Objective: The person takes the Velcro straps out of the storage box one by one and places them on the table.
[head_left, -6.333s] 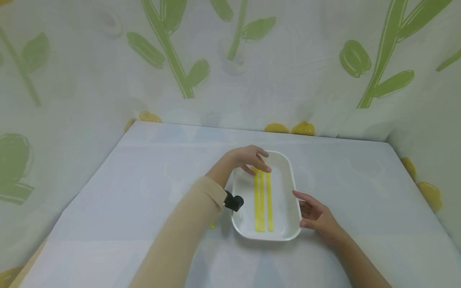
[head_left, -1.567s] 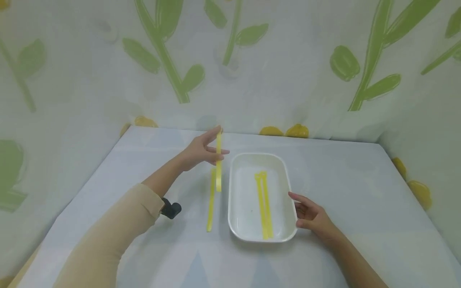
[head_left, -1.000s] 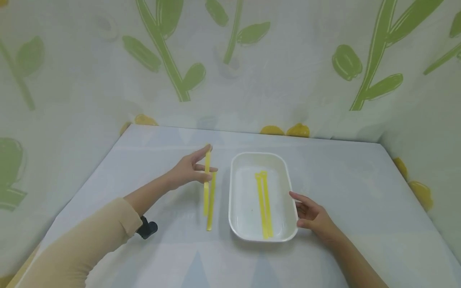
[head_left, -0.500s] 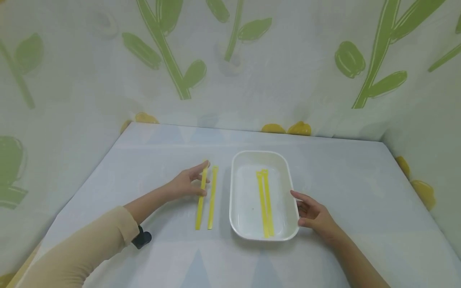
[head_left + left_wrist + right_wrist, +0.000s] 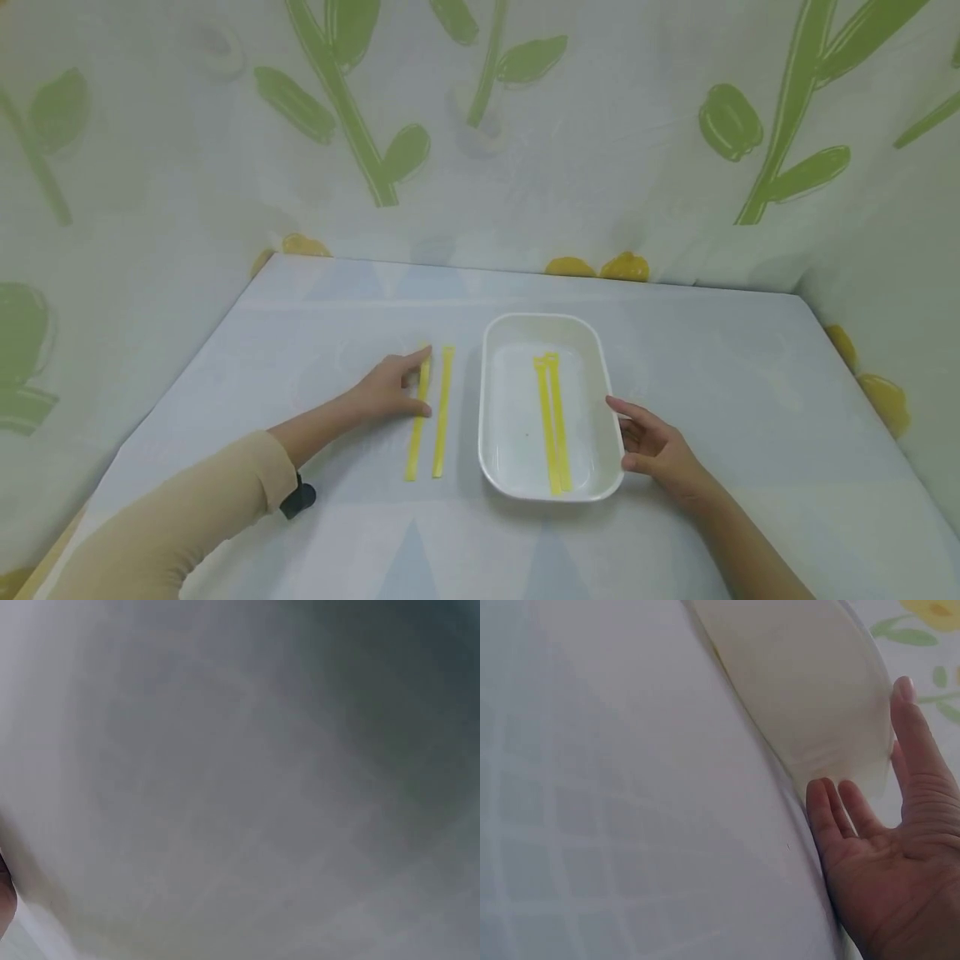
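Head view: a yellow strip (image 5: 415, 450) lies on the table (image 5: 712, 367) beneath the left hand (image 5: 384, 392); whether gripped cannot be determined. Right hand (image 5: 660, 450), unclenched, touches the tray (image 5: 510, 417). Align strip flat, straight.

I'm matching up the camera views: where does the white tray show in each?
Head: the white tray sits below and just right of centre, seen whole from above.
Left wrist: I can't make it out; the picture is mostly a pale blur.
Right wrist: upper part, right of the middle, cut off by the top edge.
Shared landmark, head and right wrist only: the right hand at the tray's side.
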The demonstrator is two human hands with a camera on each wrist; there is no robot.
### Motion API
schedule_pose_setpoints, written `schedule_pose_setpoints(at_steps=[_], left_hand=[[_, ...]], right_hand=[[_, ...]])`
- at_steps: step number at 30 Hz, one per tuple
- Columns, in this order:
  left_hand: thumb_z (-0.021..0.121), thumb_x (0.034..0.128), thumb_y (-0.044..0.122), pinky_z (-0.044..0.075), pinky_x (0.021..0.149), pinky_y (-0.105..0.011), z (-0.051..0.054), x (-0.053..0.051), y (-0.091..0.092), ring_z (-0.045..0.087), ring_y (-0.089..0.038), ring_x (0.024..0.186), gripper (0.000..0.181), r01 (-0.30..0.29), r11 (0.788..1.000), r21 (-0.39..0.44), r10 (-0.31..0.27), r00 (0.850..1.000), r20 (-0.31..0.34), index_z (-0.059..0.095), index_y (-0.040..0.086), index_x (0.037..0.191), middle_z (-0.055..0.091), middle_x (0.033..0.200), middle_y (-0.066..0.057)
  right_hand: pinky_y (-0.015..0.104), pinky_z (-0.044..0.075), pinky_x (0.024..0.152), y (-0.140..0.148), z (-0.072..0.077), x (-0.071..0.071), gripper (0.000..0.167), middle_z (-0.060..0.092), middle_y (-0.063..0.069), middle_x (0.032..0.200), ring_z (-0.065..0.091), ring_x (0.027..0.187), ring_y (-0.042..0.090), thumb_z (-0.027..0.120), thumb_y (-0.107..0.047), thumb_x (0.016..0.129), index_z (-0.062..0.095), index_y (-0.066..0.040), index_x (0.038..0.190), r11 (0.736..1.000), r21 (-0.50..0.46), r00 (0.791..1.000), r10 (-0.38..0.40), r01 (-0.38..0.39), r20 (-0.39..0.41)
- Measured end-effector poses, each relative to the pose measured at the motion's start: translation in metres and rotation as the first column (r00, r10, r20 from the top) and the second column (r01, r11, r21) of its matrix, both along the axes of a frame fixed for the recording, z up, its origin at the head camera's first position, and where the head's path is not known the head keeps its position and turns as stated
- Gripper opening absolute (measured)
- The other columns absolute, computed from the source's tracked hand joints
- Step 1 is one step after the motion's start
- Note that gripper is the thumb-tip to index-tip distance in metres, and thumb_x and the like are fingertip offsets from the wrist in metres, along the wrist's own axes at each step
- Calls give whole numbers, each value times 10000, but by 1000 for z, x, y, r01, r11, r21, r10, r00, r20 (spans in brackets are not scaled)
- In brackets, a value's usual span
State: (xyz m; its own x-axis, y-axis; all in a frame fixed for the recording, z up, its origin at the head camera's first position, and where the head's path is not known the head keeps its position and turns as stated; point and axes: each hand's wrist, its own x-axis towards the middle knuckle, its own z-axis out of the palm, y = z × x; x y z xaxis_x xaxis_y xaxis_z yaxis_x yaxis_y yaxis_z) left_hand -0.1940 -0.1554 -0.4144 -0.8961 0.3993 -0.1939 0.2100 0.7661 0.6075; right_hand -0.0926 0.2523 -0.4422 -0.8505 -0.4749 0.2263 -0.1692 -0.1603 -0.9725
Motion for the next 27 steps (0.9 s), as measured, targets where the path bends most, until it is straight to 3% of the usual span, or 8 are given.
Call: schedule_pose_setpoints(at_steps=[4, 11, 21, 27], left_hand=[[852, 677, 287, 469, 906, -394, -2, 1, -2, 507, -281, 1076, 936, -2, 1000, 26, 3, 999, -38, 370, 45, 1443, 382, 1426, -175], [860, 663, 317, 426, 812, -344, -5, 0, 0, 447, -246, 958, 854, -77, 997, 21, 78, 997, -14, 474, 78, 1387, 398, 1205, -146], [852, 661, 371, 395, 765, -303, -6, -4, 4, 415, -232, 922, 868, -71, 997, -6, 71, 997, -29, 473, 91, 1390, 421, 1152, -144], [852, 652, 385, 419, 816, -340, -3, -6, 4, 433, -240, 956, 896, -90, 996, -15, 90, 996, -1, 456, 94, 1402, 431, 1166, -143]], right_hand=[[253, 487, 918, 0, 0, 0, 652, 525, -1, 1355, 577, 1149, 137, 644, 19, 860, 354, -30, 1442, 1000, 3, 1000, 1, -1, 0], [256, 491, 913, 2, -1, 0, 653, 519, 13, 1360, 577, 1150, 142, 641, 29, 859, 348, -17, 1441, 1000, 2, 1000, -1, 1, -7], [257, 499, 900, 2, -1, 0, 661, 519, 0, 1354, 585, 1131, 134, 657, 16, 850, 363, -37, 1440, 999, 23, 1000, -23, 23, 12], [255, 495, 905, 2, -1, 0, 653, 521, -1, 1355, 582, 1137, 128, 649, 25, 853, 366, -39, 1439, 1000, 21, 1000, -18, 18, 8]])
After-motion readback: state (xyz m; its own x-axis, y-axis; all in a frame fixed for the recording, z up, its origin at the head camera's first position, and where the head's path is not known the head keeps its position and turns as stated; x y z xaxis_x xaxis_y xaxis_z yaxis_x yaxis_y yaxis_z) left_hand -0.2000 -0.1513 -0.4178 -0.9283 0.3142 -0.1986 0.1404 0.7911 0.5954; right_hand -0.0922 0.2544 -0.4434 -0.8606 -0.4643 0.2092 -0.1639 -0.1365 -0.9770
